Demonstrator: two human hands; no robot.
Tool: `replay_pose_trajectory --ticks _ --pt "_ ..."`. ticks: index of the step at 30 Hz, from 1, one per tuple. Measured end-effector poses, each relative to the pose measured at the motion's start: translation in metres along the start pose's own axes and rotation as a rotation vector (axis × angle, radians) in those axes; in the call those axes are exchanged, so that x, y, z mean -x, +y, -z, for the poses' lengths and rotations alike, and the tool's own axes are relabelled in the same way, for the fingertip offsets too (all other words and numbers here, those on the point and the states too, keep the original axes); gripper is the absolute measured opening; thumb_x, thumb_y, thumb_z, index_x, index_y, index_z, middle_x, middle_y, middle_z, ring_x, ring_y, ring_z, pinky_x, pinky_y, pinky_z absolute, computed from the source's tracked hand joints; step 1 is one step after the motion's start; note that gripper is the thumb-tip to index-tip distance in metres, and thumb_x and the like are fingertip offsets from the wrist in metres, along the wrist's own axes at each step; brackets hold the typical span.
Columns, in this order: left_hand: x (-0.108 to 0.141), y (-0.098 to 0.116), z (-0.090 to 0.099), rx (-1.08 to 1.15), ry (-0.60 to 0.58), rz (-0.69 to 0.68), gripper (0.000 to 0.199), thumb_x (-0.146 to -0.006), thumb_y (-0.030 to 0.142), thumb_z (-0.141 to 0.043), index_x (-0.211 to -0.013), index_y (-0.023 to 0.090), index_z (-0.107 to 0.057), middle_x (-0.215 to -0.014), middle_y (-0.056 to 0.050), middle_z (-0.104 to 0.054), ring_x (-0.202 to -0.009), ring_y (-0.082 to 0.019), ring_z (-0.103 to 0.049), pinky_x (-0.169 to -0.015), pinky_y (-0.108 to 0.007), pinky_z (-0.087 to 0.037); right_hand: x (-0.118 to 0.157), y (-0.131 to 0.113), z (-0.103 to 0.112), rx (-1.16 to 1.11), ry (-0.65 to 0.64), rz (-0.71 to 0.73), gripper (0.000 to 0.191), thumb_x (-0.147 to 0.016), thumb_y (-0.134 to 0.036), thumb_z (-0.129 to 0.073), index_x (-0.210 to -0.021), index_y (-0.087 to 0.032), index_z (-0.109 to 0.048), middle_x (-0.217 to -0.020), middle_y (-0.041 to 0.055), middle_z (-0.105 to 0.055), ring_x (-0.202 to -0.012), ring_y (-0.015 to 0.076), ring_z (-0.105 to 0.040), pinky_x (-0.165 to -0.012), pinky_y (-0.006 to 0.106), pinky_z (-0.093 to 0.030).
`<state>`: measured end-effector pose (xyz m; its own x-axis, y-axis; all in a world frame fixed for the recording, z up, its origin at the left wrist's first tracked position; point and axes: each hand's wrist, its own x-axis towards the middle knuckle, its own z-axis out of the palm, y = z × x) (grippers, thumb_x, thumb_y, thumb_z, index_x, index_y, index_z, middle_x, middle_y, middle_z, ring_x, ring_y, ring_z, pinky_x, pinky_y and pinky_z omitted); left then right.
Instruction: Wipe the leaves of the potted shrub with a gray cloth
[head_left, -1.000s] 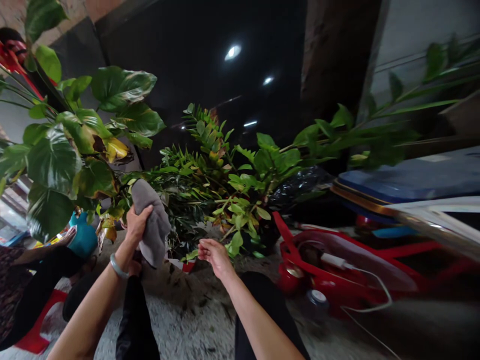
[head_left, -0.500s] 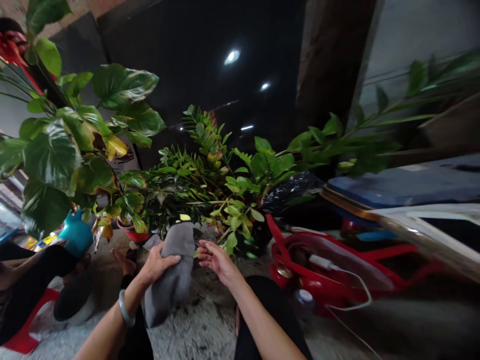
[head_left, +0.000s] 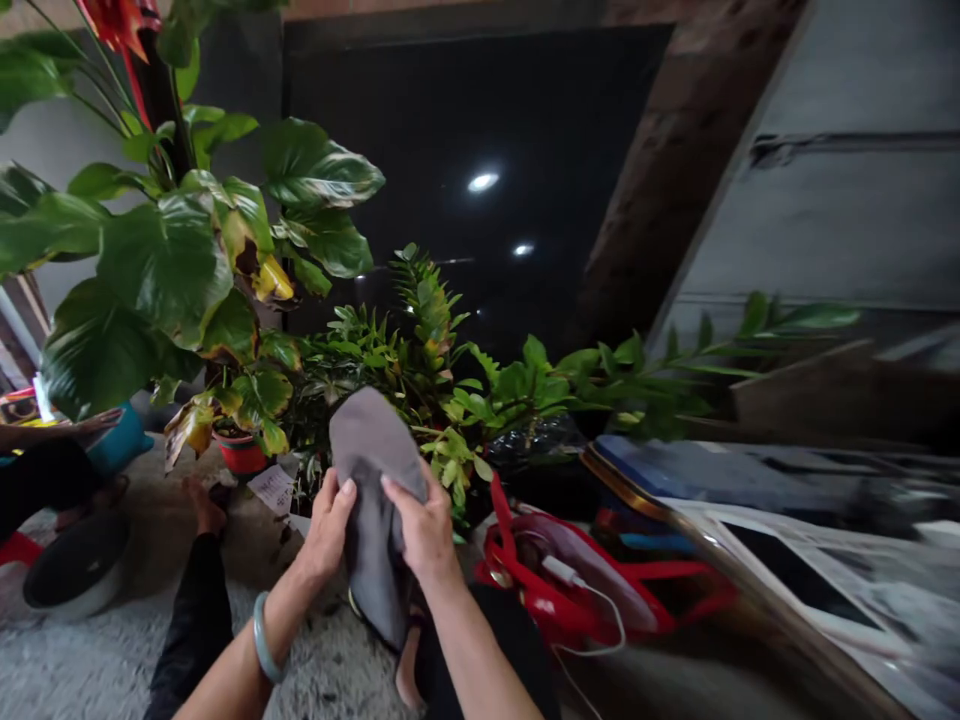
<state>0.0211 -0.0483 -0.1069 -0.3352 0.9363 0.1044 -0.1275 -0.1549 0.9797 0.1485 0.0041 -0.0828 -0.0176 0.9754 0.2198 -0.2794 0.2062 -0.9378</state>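
Observation:
A grey, flat, elongated piece that looks like cloth is held up in front of me, its rounded end pointing away. My left hand grips its left edge, with the thumb on the near face. On the opposite edge, my right hand holds it too, thumb pressed on the face and fingers behind. The lower part hangs down between my wrists, over the floor and beside my dark-clothed leg.
Potted plants stand ahead and left. A red bag with a white cable lies at right, near a stacked blue-topped item. Another person's foot and a dark basin are at left.
My right hand, apart from the grey piece before, has closed on its right edge. The piece has risen slightly and shows a wider face. The view has turned.

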Motion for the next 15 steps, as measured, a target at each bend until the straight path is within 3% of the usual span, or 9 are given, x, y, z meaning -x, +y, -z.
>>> replay_pose_trajectory --ticks 3,5,8,11,13,15 --pt "-0.002 -0.002 0.016 -0.005 0.096 0.004 0.053 -0.076 0.059 -0.068 -0.111 0.02 -0.069 -0.116 -0.011 -0.071 -0.108 -0.028 -0.065 -0.084 -0.032 -0.054 -0.039 -0.018 -0.015 -0.023 0.111 0.063 0.052 -0.069 -0.041 -0.077 -0.117 -0.022 -0.071 -0.115 0.0078 -0.077 -0.11 0.0327 -0.069 -0.095 0.041 -0.054" --pt "-0.002 -0.014 0.033 0.045 0.223 0.108 0.051 -0.069 0.054 -0.074 -0.105 0.018 -0.069 -0.105 -0.009 -0.071 -0.095 -0.025 -0.066 -0.07 -0.029 -0.053 -0.046 -0.007 -0.026 -0.072 0.121 -0.076 0.054 -0.065 -0.042 -0.077 -0.115 -0.024 -0.07 -0.113 0.0068 -0.078 -0.11 0.0324 -0.07 -0.093 0.041 -0.056" --pt "0.001 -0.038 0.064 0.161 0.363 0.227 0.043 -0.063 0.043 -0.08 -0.096 0.017 -0.07 -0.093 -0.006 -0.069 -0.08 -0.019 -0.065 -0.06 -0.026 -0.051 -0.019 0.03 -0.037 -0.106 0.062 -0.338 0.041 -0.057 -0.044 -0.078 -0.092 -0.023 -0.073 -0.082 0.0094 -0.08 -0.089 0.0364 -0.075 -0.078 0.047 -0.06" --pt "-0.001 -0.054 0.088 0.223 0.435 0.32 0.03 -0.064 0.03 -0.083 -0.088 0.017 -0.07 -0.085 -0.005 -0.068 -0.068 -0.015 -0.063 -0.057 -0.024 -0.05 0.021 0.048 -0.037 -0.102 0.007 -0.422 0.033 -0.049 -0.044 -0.084 -0.072 -0.026 -0.07 -0.062 0.0089 -0.075 -0.067 0.0363 -0.074 -0.069 0.051 -0.06" --pt "-0.004 -0.058 0.096 0.257 0.465 0.367 0.025 -0.067 0.024 -0.083 -0.086 0.017 -0.069 -0.079 -0.004 -0.067 -0.063 -0.013 -0.062 -0.056 -0.023 -0.05 0.026 0.035 -0.034 -0.114 0.033 -0.371 0.038 -0.049 -0.043 -0.085 -0.08 -0.026 -0.072 -0.07 0.0066 -0.078 -0.069 0.0333 -0.074 -0.071 0.048 -0.06" --pt "-0.006 -0.06 0.097 0.298 0.462 0.382 0.023 -0.069 0.02 -0.083 -0.087 0.016 -0.069 -0.076 -0.003 -0.068 -0.061 -0.013 -0.062 -0.056 -0.023 -0.051 0.007 0.008 -0.03 -0.096 0.133 -0.189 0.047 -0.053 -0.041 -0.085 -0.095 -0.024 -0.072 -0.087 0.0048 -0.08 -0.079 0.03 -0.075 -0.077 0.043 -0.06"
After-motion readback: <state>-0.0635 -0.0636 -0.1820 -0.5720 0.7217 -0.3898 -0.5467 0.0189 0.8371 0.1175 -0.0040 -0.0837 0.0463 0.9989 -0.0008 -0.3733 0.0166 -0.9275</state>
